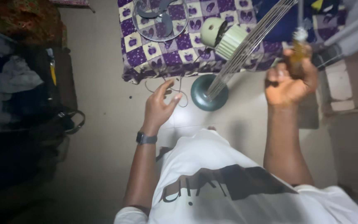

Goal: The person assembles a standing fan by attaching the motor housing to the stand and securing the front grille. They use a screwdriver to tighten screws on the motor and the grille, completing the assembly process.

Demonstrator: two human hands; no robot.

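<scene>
My right hand [290,81] is raised and closed around the yellow handle of a screwdriver [300,49] that points upward. My left hand [159,104] hangs open over the floor, fingers spread, with a dark watch on the wrist; it holds nothing. Between my hands stands a dismantled fan: its round dark green base [208,93] rests on the floor, and its pale green motor housing [222,36] lies on the bed edge. A wire fan guard [249,43] leans across the motor. Another guard with the dark fan blade [159,17] lies flat on the bed.
A bed with a purple and white checked cover [175,54] fills the top middle. A thin cable [175,89] hangs from its edge to the floor. Piled clothes and bags [21,83] line the left side. A low concrete ledge [344,95] stands at the right.
</scene>
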